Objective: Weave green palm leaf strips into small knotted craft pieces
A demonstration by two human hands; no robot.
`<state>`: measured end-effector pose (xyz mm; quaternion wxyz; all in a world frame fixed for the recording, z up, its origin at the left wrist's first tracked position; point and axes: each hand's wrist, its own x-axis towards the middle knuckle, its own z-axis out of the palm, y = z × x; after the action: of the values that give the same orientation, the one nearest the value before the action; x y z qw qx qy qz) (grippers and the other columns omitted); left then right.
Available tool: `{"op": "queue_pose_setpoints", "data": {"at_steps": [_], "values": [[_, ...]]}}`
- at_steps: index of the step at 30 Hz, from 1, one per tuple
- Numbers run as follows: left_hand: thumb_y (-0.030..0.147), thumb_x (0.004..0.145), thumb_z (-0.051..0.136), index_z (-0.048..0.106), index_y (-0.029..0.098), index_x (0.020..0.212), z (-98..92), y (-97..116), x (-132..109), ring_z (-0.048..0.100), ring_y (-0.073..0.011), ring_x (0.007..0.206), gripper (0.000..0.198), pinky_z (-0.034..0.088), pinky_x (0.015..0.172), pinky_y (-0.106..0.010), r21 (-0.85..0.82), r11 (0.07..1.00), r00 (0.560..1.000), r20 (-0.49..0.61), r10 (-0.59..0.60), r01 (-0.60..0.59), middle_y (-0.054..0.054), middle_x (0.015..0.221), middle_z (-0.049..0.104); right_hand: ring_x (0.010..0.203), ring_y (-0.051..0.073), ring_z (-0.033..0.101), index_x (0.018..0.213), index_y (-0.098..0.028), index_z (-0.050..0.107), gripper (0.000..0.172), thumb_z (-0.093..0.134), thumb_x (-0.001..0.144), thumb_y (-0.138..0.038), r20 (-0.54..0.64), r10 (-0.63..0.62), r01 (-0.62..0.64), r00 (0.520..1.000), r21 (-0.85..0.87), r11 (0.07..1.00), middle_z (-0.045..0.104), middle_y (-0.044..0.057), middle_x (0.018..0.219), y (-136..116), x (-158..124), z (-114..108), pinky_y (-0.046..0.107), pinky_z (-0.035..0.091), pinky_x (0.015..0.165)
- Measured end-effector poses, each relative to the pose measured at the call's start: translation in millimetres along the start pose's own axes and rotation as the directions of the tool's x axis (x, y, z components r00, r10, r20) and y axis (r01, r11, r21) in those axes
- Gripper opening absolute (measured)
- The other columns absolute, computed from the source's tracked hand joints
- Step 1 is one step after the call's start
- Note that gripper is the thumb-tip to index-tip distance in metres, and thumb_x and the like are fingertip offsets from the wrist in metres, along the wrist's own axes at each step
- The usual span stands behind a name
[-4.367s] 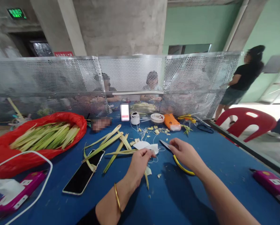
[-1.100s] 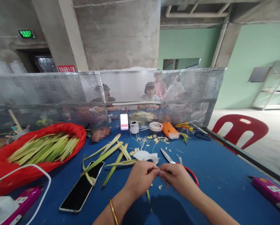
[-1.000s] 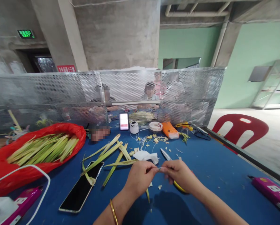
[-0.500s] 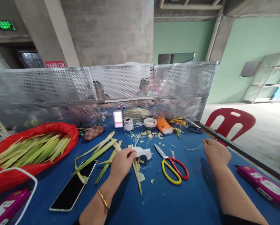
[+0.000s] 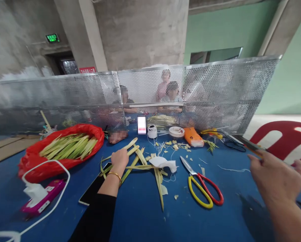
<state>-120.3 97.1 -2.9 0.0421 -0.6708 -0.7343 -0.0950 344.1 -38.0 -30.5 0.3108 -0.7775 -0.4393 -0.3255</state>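
Note:
My left hand (image 5: pixel 119 160), with a gold bangle at the wrist, is closed over a pale green corn husk strip (image 5: pixel 134 144) in a loose pile; its fingertips are partly hidden. Beneath that arm lies a dark phone (image 5: pixel 93 188). Right of the pile, a white cloth-like piece (image 5: pixel 164 163) with thin thread rests on husk strips. At the right table edge my right hand (image 5: pixel 277 174) is raised, its fingers apart and slightly blurred, with nothing visible in them. A thin thread (image 5: pixel 237 170) lies to its left. Scissors (image 5: pixel 199 185) with one yellow and one red handle lie between my hands.
A red bag (image 5: pixel 97 137) of husks stands left, beside a purple power strip (image 5: pixel 45 198) with a white cable. Along the back are a thread spool (image 5: pixel 152 131), a tape roll (image 5: pixel 177 131) and an orange packet (image 5: pixel 193 137). Behind a perforated metal screen (image 5: pixel 150 84) sit people.
My left hand has let go of the white piece and moved left onto the husks. My right hand has released the thread and moved right, its fingers opening. The view has turned left.

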Motion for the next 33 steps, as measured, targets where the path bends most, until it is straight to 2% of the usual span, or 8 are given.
{"op": "queue_pose_setpoints", "data": {"at_steps": [8, 14, 16, 18, 21, 25, 28, 33], "values": [[0.019, 0.09, 0.046, 0.068, 0.023, 0.101, -49.0, 36.2, -31.4, 0.061, -0.021, 0.103, 0.025, 0.034, 0.103, -0.037, -0.092, 0.903, 0.864, -0.348, 0.365, -0.419, -0.005, 0.107, 0.071, 0.118, 0.039, 0.057, 0.114, -0.013, 0.066, 0.036, 0.05, 0.091, -0.035, -0.317, -0.239, 0.279, 0.918, 0.09, 0.956, 0.068, 0.023, 0.111, -48.3, -1.0, -35.9, 0.052, 0.035, 0.104], [0.004, 0.085, 0.046, 0.065, 0.021, 0.089, -26.5, 84.2, -76.9, 0.061, -0.0177, 0.092, 0.025, 0.024, 0.112, -0.045, -0.081, 0.565, 0.545, -0.405, 0.734, -0.821, -0.001, 0.089, 0.07, 0.085, 0.027, 0.068, 0.087, -0.021, 0.072, 0.028, 0.052, 0.088, -0.041, 0.048, -0.434, 0.328, 0.9, 0.582, 0.744, 0.075, 0.009, 0.088, -115.1, -16.8, -42.8, 0.046, 0.043, 0.095], [0.005, 0.086, 0.045, 0.064, 0.021, 0.09, -20.9, 86.9, -81.8, 0.061, -0.017, 0.093, 0.025, 0.021, 0.114, -0.046, -0.088, 0.527, 0.512, -0.414, 0.752, -0.845, 0.0, 0.089, 0.069, 0.086, 0.024, 0.067, 0.093, -0.023, 0.072, 0.027, 0.053, 0.087, -0.042, 0.341, -0.555, 0.105, 0.759, 0.777, 0.62, 0.074, 0.007, 0.091, -143.7, -25.0, -45.8, 0.034, 0.051, 0.076], [0.007, 0.087, 0.047, 0.064, 0.021, 0.089, -20.7, 82.5, -80.6, 0.06, -0.0172, 0.094, 0.022, 0.02, 0.114, -0.048, -0.119, 0.522, 0.518, -0.429, 0.74, -0.845, 0.0, 0.089, 0.069, 0.067, 0.02, 0.063, 0.094, -0.023, 0.07, 0.026, 0.052, 0.087, -0.04, 0.518, -0.667, -0.105, 0.536, 0.824, 0.556, 0.071, 0.003, 0.076, -168.6, -33.9, -48.3, 0.029, 0.049, 0.06], [0.009, 0.088, 0.049, 0.065, 0.022, 0.087, -22.8, 74.6, -75.6, 0.059, -0.0185, 0.103, 0.02, 0.023, 0.114, -0.048, -0.195, 0.515, 0.536, -0.5, 0.68, -0.835, -0.001, 0.092, 0.069, 0.052, 0.015, 0.053, 0.076, -0.02, 0.065, 0.021, 0.056, 0.083, -0.038, 0.609, -0.669, -0.319, 0.426, 0.793, 0.518, 0.059, -0.002, 0.06, -189.8, -48.3, -47.1, 0.025, 0.043, 0.048], [0.012, 0.081, 0.059, 0.06, 0.021, 0.112, -15.1, 85.0, -81.7, 0.05, -0.0246, 0.121, 0.032, 0.037, 0.105, -0.045, -0.573, 0.603, 0.792, -0.585, 0.172, -0.555, -0.01, 0.121, 0.06, 0.057, 0.015, 0.055, 0.076, -0.02, 0.06, 0.022, 0.058, 0.08, -0.042, 0.675, -0.563, -0.57, 0.477, 0.725, 0.386, 0.056, -0.002, 0.063, -191.8, -67.3, -40.3, 0.025, 0.047, 0.049], [0.031, 0.074, 0.07, 0.06, 0.017, 0.098, -3.0, 102.8, -95.3, 0.062, -0.0218, 0.085, 0.029, 0.052, 0.076, -0.036, -0.947, 0.299, 0.992, -0.098, 0.074, -0.116, -0.008, 0.092, 0.066, 0.059, 0.015, 0.057, 0.08, -0.019, 0.061, 0.028, 0.06, 0.079, -0.047, 0.676, -0.51, -0.631, 0.532, 0.718, 0.293, 0.059, -0.001, 0.066, -188.9, -77.7, -37.0, 0.026, 0.049, 0.051], [0.038, 0.06, 0.079, 0.062, 0.013, 0.079, 6.9, 115.7, -107.2, 0.059, -0.0146, 0.061, 0.035, 0.048, 0.056, -0.027, -0.918, -0.042, 0.886, 0.368, 0.281, 0.395, -0.003, 0.07, 0.064, 0.063, 0.015, 0.058, 0.081, -0.019, 0.059, 0.028, 0.061, 0.081, -0.047, 0.676, -0.472, -0.644, 0.566, 0.72, 0.258, 0.062, 0.001, 0.069, -190.1, -83.4, -36.2, 0.026, 0.051, 0.054]]}}
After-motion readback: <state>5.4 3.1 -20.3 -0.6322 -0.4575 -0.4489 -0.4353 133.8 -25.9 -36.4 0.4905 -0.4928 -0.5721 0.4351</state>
